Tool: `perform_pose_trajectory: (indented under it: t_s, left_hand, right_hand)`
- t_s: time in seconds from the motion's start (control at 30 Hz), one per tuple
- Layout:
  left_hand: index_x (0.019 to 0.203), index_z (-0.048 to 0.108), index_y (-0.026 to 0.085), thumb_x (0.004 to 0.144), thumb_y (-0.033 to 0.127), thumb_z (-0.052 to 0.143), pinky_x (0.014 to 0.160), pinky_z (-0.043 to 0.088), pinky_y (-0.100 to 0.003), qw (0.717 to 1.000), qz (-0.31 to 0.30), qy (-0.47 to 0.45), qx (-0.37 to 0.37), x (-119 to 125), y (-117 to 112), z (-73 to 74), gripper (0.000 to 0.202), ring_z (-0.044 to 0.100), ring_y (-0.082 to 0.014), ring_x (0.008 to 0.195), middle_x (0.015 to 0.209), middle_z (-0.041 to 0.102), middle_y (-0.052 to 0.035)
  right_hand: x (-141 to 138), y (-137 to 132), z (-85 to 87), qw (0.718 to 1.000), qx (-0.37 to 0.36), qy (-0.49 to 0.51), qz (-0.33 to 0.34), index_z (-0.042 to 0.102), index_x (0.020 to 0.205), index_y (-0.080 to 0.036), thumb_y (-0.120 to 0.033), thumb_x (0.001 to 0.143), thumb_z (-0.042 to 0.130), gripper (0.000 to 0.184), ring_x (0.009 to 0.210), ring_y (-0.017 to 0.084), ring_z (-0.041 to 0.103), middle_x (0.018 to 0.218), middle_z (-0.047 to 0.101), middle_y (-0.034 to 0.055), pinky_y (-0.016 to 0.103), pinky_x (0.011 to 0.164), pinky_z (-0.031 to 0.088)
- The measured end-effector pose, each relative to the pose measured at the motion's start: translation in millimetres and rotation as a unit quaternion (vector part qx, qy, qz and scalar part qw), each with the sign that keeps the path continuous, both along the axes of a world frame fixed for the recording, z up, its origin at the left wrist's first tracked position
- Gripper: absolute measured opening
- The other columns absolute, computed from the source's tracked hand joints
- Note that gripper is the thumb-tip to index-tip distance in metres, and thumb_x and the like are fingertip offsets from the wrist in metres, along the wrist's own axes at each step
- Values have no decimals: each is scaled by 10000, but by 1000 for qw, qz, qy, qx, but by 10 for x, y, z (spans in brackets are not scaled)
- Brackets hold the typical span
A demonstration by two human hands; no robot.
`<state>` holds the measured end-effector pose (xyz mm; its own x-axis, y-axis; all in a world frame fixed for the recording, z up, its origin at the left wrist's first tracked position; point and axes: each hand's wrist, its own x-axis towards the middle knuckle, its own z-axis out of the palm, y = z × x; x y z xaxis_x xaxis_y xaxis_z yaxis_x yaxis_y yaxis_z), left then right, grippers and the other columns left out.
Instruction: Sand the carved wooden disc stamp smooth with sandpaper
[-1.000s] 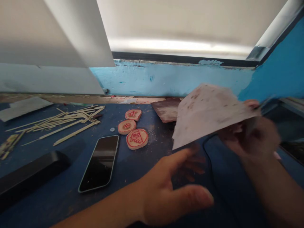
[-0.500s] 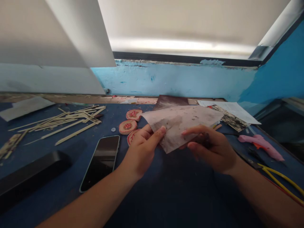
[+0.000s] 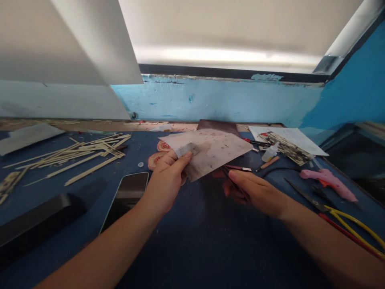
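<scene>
This is a small craft workshop. A dark blue worktable point(image 3: 192, 249) stands against a chipped light-blue wall point(image 3: 216, 100). On the table lie thin wooden sticks point(image 3: 75, 154) at its left, a pink glue gun point(image 3: 327, 180) at its right, and painted wooden discs point(image 3: 155, 159) near its middle.

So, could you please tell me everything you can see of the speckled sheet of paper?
The speckled sheet is thin, pale pinkish paper dotted with dark flecks, its near corner pointing down toward the blue tabletop. The left hand pinches its left edge, folding a small flap over. The right hand lies just below its lower edge. It covers part of the round discs.
</scene>
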<state>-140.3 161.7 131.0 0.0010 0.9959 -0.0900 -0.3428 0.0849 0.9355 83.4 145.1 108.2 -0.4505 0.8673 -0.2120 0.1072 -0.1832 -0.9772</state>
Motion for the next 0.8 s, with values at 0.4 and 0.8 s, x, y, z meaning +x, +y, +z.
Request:
perform_pose_trajectory:
  t_s: [0.4, 0.8]
  left_hand:
    - [778, 637, 222, 714, 311, 743, 355, 281, -217, 998, 33, 49, -37, -107, 91, 83, 153, 411, -97, 377, 511, 566, 24]
    - [654, 568, 233, 689, 256, 671, 286, 227, -227, 993, 55, 80, -66, -126, 150, 82, 111, 424, -128, 321, 457, 548, 8]
  right_hand:
    - [-33, 41, 17, 982, -149, 106, -55, 733, 1062, -170, -459, 939, 720, 315, 506, 61, 308, 704, 531, -34, 171, 402, 221]
    - [24, 209, -96, 953, -215, 185, -104, 654, 908, -153, -383, 928, 713, 238, 477, 54, 362, 722, 582, -3, 152, 361, 215]
